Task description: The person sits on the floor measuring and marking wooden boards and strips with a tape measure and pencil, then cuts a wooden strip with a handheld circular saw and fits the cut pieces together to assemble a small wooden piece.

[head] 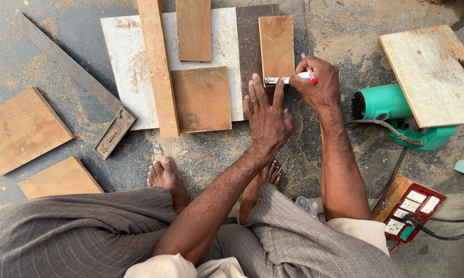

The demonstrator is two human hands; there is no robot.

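Observation:
My left hand (266, 116) lies flat on the ground, its fingers spread and their tips pressing the near end of a small wooden board (276, 45). Across that board's near edge lies a short white ruler (282, 80), under my fingertips. My right hand (314, 82) grips a red and white pen (308, 73) with its tip at the ruler's right end. Both hands meet at the board's near edge.
A white panel (124, 62) carries a long wooden strip (158, 67) and two brown boards (201, 98). A metal try square (75, 77) lies to the left, with more boards (21, 128). A green circular saw (396, 110) and a red socket box (409, 206) are on the right. My bare feet (165, 175) rest on sawdust.

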